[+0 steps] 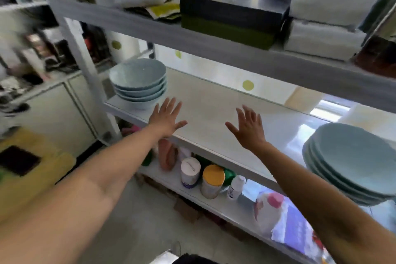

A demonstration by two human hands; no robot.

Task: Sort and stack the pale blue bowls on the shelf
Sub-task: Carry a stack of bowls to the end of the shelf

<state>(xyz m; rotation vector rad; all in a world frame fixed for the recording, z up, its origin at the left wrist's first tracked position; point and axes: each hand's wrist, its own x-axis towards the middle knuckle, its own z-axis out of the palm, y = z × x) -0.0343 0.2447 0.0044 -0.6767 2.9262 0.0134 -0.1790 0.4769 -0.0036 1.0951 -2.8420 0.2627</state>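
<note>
Left hand, right hand over shelf

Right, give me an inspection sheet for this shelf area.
Surface: middle shelf, pale and glossy.
Job's things: stack of deep bowls at its left end; stack of shallow bowls at its right end; both pale blue.
Clutter: nothing seen on the middle shelf.
Hands: left hand and right hand open, fingers spread over the shelf, holding nothing.
Cables: nothing seen.
Surroundings: dark and green box and white packs on the shelf above; yellow-lidded canister and pink-capped bottle on the shelf below.
</note>
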